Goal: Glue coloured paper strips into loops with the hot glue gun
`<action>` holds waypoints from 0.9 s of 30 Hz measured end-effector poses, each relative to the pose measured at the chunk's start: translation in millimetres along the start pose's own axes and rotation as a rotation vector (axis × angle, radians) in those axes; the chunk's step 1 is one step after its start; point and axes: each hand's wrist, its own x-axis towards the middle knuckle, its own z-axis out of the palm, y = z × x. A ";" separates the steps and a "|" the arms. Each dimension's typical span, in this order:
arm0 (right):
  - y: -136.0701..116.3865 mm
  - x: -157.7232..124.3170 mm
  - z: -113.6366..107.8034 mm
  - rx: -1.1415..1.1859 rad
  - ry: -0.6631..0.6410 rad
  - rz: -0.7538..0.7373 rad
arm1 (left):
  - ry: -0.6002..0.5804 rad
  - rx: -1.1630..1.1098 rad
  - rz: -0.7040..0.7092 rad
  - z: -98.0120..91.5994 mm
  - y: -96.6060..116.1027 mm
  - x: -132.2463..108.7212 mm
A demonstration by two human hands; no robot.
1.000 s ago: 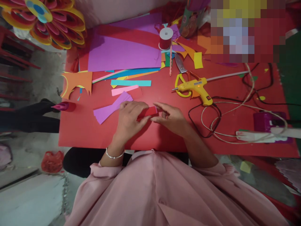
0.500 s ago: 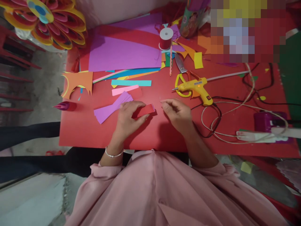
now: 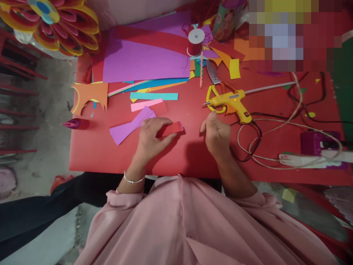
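My left hand (image 3: 151,138) grips a folded red paper strip (image 3: 173,129) just above the red table (image 3: 93,154), fingers closed round it. My right hand (image 3: 217,133) is off the strip, to its right, with the fingers curled in and the thumb up; I see nothing in it. It lies just below the yellow glue gun (image 3: 230,103), not touching it. A stack of purple paper strips (image 3: 129,127) sits by my left hand.
Pink (image 3: 146,105) and teal strips (image 3: 153,96), purple sheets (image 3: 143,60), a red ribbon spool (image 3: 195,42), scissors (image 3: 215,79) and tangled cords (image 3: 275,143) lie on the table. A paper flower (image 3: 55,22) hangs at the far left. Another person's dark-clad legs (image 3: 41,213) are at the lower left.
My right hand let go of the red strip and moved right toward the glue gun, curling its fingers. The left hand kept the strip in place. The other person's legs shifted.
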 end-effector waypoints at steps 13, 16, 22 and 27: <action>-4.1 0.1 4.0 0.048 -0.483 0.108 | -0.015 -0.431 -0.207 7.6 0.5 0.6; -6.2 -0.7 4.4 0.034 -0.372 0.052 | 0.002 -0.408 -0.228 8.7 0.1 1.4; 3.1 2.5 2.1 0.207 0.098 0.086 | 0.040 -0.379 -0.239 3.5 -4.1 0.5; 2.4 3.6 -0.4 0.096 0.097 -0.002 | 0.035 -0.366 -0.249 2.5 -5.2 -1.6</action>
